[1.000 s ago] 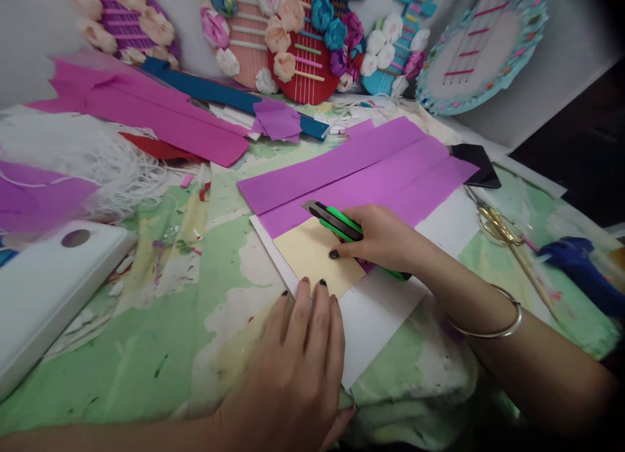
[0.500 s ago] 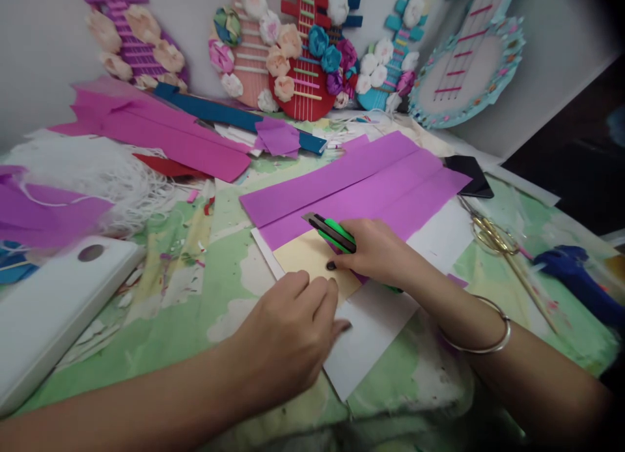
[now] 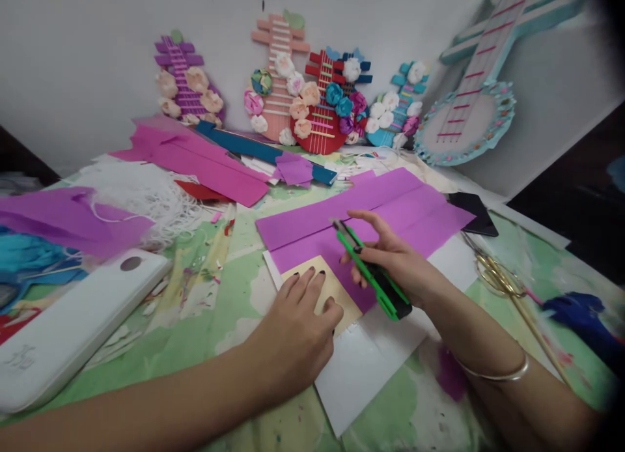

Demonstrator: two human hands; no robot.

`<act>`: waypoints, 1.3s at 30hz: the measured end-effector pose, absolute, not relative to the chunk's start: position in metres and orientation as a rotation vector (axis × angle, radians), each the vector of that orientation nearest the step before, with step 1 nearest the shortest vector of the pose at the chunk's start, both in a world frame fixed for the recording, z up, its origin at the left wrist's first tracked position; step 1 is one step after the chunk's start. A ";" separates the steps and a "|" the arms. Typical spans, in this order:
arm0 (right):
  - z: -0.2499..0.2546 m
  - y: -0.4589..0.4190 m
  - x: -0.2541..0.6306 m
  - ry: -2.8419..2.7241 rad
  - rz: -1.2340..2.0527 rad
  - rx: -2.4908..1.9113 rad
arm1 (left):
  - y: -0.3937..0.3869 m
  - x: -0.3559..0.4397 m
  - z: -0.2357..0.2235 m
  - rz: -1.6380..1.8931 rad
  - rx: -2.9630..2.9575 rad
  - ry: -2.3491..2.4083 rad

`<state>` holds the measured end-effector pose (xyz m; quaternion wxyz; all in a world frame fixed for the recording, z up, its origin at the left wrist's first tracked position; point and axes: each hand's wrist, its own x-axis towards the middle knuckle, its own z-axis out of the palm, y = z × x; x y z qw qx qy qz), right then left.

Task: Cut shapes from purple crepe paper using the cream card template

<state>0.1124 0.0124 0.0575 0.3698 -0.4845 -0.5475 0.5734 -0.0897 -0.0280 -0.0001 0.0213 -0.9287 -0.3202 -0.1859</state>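
Note:
A green and black utility knife [image 3: 374,276] is held in my right hand [image 3: 395,253], its tip pointing up and to the left above purple paper [image 3: 336,221]. The index finger is lifted off the handle. My left hand [image 3: 305,322] lies with fingers stretched over a small pale yellow piece of card [image 3: 349,302], touching it. That card rests on the near left part of the purple paper, which has long fold lines. Beneath both is white board or paper [image 3: 361,380], sticking out toward me. The palm hides part of the yellow card.
Decorated paper guitars, such as a red one [image 3: 319,129], lean on the wall. Gold scissors [image 3: 493,273], a black phone [image 3: 473,214] and a blue tool [image 3: 583,322] lie right. A white power bank [image 3: 83,328], white string [image 3: 146,201] and pink paper [image 3: 195,152] are left.
My right hand has lifted and turned the knife away from the yellow card. My left hand has uncurled and now lies flat on it. The view has tilted up.

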 end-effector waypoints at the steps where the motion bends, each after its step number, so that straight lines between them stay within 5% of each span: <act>1: 0.060 0.013 0.114 -1.347 1.447 -1.181 | -0.028 -0.090 0.000 -0.562 -2.885 -0.994; 13: 0.047 0.020 0.122 -1.150 1.145 -1.046 | -0.028 -0.091 0.003 -0.511 -2.901 -1.036; 25: 0.034 0.025 0.103 -1.216 1.389 -0.973 | -0.023 -0.095 0.006 -0.541 -2.949 -1.048; 34: 0.026 0.025 0.102 -1.558 0.911 -1.190 | -0.020 -0.097 -0.001 -0.537 -2.988 -1.066; 39: 0.019 0.025 0.098 -1.474 1.013 -1.164 | -0.017 -0.098 0.004 -0.528 -3.043 -1.101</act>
